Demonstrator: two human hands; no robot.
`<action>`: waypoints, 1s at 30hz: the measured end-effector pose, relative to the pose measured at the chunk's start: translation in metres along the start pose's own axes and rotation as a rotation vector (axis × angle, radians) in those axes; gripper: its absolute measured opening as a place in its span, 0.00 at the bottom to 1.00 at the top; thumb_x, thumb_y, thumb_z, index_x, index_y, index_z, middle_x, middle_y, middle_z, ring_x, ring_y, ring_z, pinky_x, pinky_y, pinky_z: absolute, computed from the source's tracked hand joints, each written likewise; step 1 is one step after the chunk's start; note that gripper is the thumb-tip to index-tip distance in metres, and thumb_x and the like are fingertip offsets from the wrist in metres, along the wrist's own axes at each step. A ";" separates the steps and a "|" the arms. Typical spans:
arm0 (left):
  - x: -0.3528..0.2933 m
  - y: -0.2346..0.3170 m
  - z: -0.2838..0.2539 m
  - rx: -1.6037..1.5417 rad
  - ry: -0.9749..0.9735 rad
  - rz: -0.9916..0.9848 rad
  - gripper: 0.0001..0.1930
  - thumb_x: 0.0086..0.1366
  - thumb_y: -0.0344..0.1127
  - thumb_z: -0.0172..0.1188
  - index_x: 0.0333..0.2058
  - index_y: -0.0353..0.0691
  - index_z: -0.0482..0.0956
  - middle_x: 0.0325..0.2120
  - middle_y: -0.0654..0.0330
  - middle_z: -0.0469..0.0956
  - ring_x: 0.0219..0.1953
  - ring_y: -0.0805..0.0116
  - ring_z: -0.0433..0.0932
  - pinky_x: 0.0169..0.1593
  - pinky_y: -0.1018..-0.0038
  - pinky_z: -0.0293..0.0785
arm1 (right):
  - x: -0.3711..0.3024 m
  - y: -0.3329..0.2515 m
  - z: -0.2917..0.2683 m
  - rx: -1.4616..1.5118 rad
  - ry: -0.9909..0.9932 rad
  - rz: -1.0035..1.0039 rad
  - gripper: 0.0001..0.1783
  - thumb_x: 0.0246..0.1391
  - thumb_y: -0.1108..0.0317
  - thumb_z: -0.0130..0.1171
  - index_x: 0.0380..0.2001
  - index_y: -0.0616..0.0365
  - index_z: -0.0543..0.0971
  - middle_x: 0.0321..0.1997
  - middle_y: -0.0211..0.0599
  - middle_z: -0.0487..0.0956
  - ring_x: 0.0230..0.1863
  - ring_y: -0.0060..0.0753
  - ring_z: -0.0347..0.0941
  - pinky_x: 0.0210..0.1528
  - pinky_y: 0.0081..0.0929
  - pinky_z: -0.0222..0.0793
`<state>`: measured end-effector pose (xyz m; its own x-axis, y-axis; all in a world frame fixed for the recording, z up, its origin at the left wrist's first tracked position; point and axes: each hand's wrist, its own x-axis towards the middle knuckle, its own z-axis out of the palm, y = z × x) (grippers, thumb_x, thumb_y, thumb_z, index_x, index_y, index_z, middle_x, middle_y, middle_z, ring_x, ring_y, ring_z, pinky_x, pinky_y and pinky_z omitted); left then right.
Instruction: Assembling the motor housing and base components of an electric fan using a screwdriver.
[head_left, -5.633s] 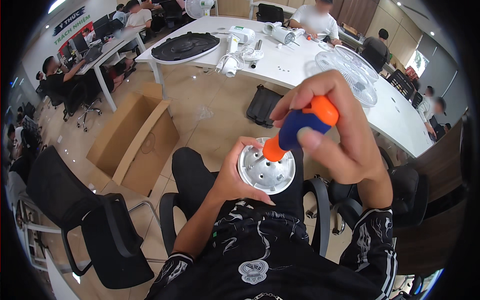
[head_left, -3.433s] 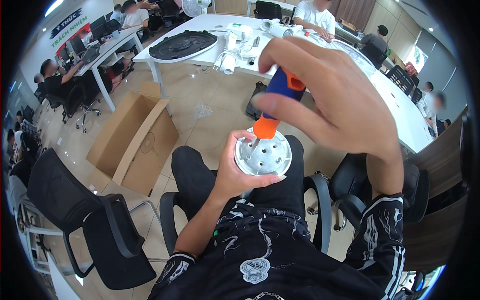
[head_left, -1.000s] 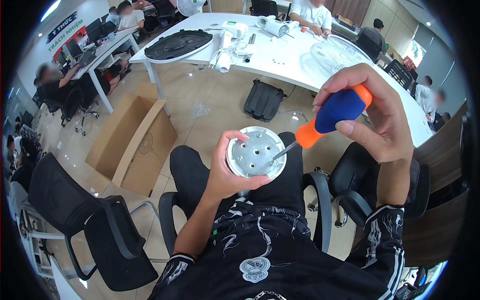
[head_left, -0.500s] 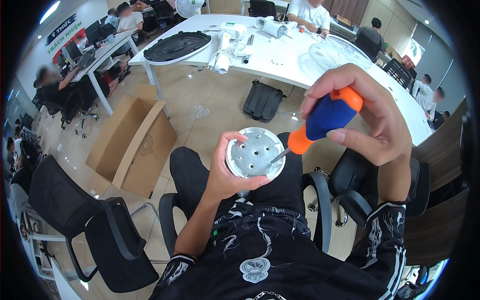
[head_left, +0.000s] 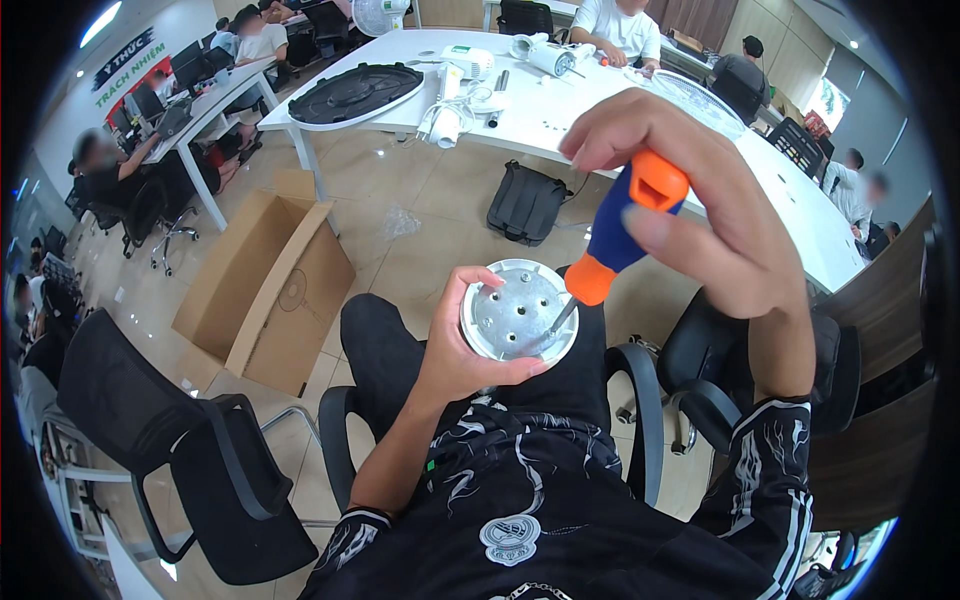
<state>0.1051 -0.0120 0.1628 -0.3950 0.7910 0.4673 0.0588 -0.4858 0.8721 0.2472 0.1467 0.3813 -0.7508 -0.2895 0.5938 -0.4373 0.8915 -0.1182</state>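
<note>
My left hand (head_left: 462, 345) is closed round the rim of a round white part with a grey metal plate (head_left: 507, 308) in it, held above my lap. Several small holes dot the plate. In my right hand (head_left: 705, 215) is a screwdriver (head_left: 617, 235) with a blue and orange handle, gripped between thumb and fingers. It slants down to the left, and its thin shaft reaches the lower right part of the plate. The exact contact of the tip is hard to make out.
Ahead stands a white table (head_left: 400, 48) with a black round base (head_left: 355, 93), white fan parts (head_left: 548, 55) and a wire fan grille (head_left: 690, 97). A cardboard box (head_left: 290, 310) and a black bag (head_left: 527, 203) are on the floor. A black chair (head_left: 190, 450) stands at left. A person (head_left: 620, 30) sits across the table.
My right hand and the screwdriver have moved left and slightly up, with the handle now more upright. The round part has shifted a little right in my left hand.
</note>
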 end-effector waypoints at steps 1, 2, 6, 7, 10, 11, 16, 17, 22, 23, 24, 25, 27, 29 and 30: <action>0.000 0.000 -0.001 -0.001 0.002 0.000 0.42 0.35 0.32 0.81 0.50 0.43 0.64 0.47 0.55 0.73 0.52 0.68 0.75 0.56 0.71 0.72 | 0.000 -0.001 0.005 0.001 -0.001 -0.001 0.23 0.49 0.57 0.69 0.43 0.60 0.78 0.42 0.37 0.79 0.35 0.33 0.76 0.39 0.26 0.70; 0.000 -0.001 -0.001 -0.037 0.011 -0.006 0.42 0.35 0.32 0.81 0.49 0.42 0.64 0.47 0.55 0.73 0.52 0.68 0.75 0.55 0.71 0.72 | -0.001 -0.006 0.011 0.199 0.034 0.048 0.21 0.51 0.57 0.67 0.42 0.61 0.77 0.41 0.38 0.79 0.34 0.34 0.76 0.38 0.26 0.71; 0.001 -0.002 0.000 -0.051 0.006 -0.003 0.42 0.35 0.32 0.81 0.49 0.42 0.64 0.47 0.55 0.73 0.52 0.67 0.75 0.55 0.71 0.72 | 0.003 -0.011 -0.006 -0.098 -0.124 -0.009 0.15 0.55 0.67 0.58 0.43 0.64 0.75 0.41 0.46 0.78 0.35 0.37 0.77 0.39 0.26 0.72; 0.001 -0.002 0.000 -0.048 0.009 -0.004 0.42 0.35 0.32 0.81 0.49 0.42 0.64 0.47 0.55 0.73 0.52 0.67 0.75 0.55 0.71 0.72 | 0.005 -0.019 -0.011 -0.125 -0.224 0.214 0.15 0.54 0.67 0.58 0.42 0.65 0.76 0.42 0.47 0.78 0.36 0.37 0.78 0.39 0.27 0.72; -0.001 0.000 0.001 -0.026 -0.001 0.016 0.42 0.35 0.32 0.81 0.49 0.42 0.64 0.47 0.54 0.73 0.52 0.67 0.75 0.55 0.71 0.72 | 0.004 -0.012 0.003 -0.070 0.023 0.112 0.19 0.51 0.57 0.67 0.37 0.62 0.78 0.33 0.39 0.79 0.32 0.34 0.77 0.36 0.27 0.71; 0.000 0.001 0.001 -0.032 0.000 0.015 0.42 0.35 0.32 0.81 0.49 0.42 0.64 0.47 0.54 0.73 0.52 0.67 0.75 0.55 0.71 0.72 | 0.002 -0.010 0.003 -0.073 0.022 0.114 0.19 0.51 0.57 0.67 0.37 0.62 0.78 0.33 0.39 0.79 0.32 0.34 0.77 0.36 0.27 0.71; -0.001 -0.002 -0.003 -0.029 0.014 0.005 0.42 0.35 0.33 0.81 0.49 0.42 0.64 0.47 0.55 0.73 0.52 0.67 0.75 0.55 0.71 0.72 | 0.005 -0.025 -0.020 -0.181 -0.306 0.353 0.17 0.52 0.62 0.63 0.41 0.63 0.76 0.38 0.43 0.77 0.34 0.33 0.75 0.36 0.27 0.68; -0.001 -0.001 -0.002 -0.044 0.019 0.002 0.42 0.35 0.33 0.81 0.49 0.42 0.64 0.47 0.55 0.73 0.52 0.67 0.75 0.55 0.71 0.72 | 0.007 -0.025 -0.019 -0.198 -0.357 0.392 0.18 0.50 0.67 0.59 0.44 0.65 0.74 0.42 0.46 0.75 0.35 0.34 0.75 0.38 0.27 0.68; -0.001 -0.002 -0.003 -0.018 0.016 0.019 0.42 0.35 0.33 0.81 0.49 0.42 0.64 0.46 0.55 0.73 0.51 0.67 0.75 0.55 0.71 0.72 | 0.000 -0.011 -0.015 -0.013 -0.122 0.067 0.20 0.51 0.65 0.60 0.46 0.64 0.74 0.41 0.41 0.76 0.33 0.34 0.75 0.40 0.28 0.69; 0.000 -0.003 -0.004 -0.039 0.021 0.012 0.42 0.35 0.33 0.81 0.49 0.42 0.64 0.46 0.55 0.73 0.51 0.67 0.75 0.55 0.71 0.72 | -0.001 -0.013 -0.010 0.089 -0.110 0.085 0.19 0.52 0.65 0.59 0.46 0.64 0.74 0.42 0.40 0.76 0.33 0.34 0.75 0.41 0.29 0.69; 0.000 -0.003 -0.004 -0.059 0.025 0.006 0.42 0.35 0.33 0.81 0.49 0.42 0.64 0.46 0.55 0.73 0.51 0.67 0.75 0.55 0.71 0.72 | -0.002 -0.017 -0.008 0.190 -0.097 0.103 0.19 0.53 0.64 0.59 0.46 0.63 0.75 0.42 0.39 0.76 0.33 0.34 0.75 0.41 0.29 0.69; 0.000 -0.003 -0.004 -0.060 0.025 0.005 0.42 0.35 0.33 0.81 0.49 0.42 0.64 0.46 0.55 0.73 0.51 0.67 0.75 0.55 0.71 0.72 | -0.001 -0.026 -0.013 -0.032 -0.141 0.255 0.17 0.56 0.62 0.59 0.44 0.62 0.75 0.42 0.39 0.76 0.32 0.34 0.74 0.40 0.28 0.69; 0.000 -0.001 -0.002 -0.051 0.013 0.001 0.42 0.35 0.32 0.81 0.49 0.42 0.64 0.46 0.55 0.73 0.51 0.67 0.75 0.55 0.71 0.72 | 0.008 -0.032 -0.013 -0.154 -0.222 0.381 0.17 0.56 0.60 0.59 0.43 0.62 0.75 0.42 0.38 0.76 0.31 0.34 0.74 0.40 0.28 0.69; -0.001 -0.001 -0.002 -0.030 0.009 0.015 0.42 0.35 0.32 0.81 0.49 0.42 0.64 0.47 0.55 0.73 0.51 0.67 0.75 0.55 0.71 0.72 | 0.008 -0.027 -0.009 -0.267 -0.219 0.390 0.17 0.56 0.59 0.60 0.41 0.62 0.76 0.38 0.39 0.77 0.30 0.34 0.73 0.40 0.28 0.69; -0.002 0.000 -0.002 -0.012 0.004 0.029 0.42 0.35 0.32 0.81 0.49 0.42 0.64 0.47 0.55 0.73 0.51 0.67 0.75 0.55 0.71 0.72 | 0.005 -0.019 -0.005 -0.265 -0.218 0.388 0.17 0.56 0.59 0.60 0.41 0.62 0.76 0.38 0.39 0.77 0.30 0.34 0.73 0.40 0.28 0.69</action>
<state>0.1037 -0.0142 0.1612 -0.3969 0.7752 0.4915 0.0595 -0.5126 0.8565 0.2543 0.1300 0.3901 -0.9309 0.0389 0.3631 0.0127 0.9972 -0.0742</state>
